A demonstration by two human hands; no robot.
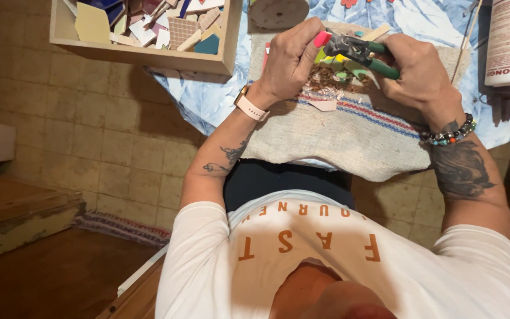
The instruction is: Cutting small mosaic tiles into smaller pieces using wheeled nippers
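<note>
The main risk here is a chip flying or a cut finger. The left hand [290, 59] pinches a small pink piece [322, 39] right at the head of the nippers [358, 53], and the fingertips sit very close to the tool's biting end; if the piece snaps unevenly, a sharp edge could catch them, or the break could run crooked and spoil the shape. A fragment could also jump off the bench [208, 100] onto the floor [90, 136], since the work is held near the edge.

The right hand [420, 74] is closed around the green handles of the nippers. Whether they are squeezed fully together I cannot tell.

The pink piece is small, flat and bright, mostly hidden by thumb and finger. It is held above a coarse striped cloth [337, 133], where coloured offcuts [340, 74] and a pale cut shape [324, 105] lie. A wooden tray [149, 56] of mixed tile scraps stands to the left, well apart.
</note>
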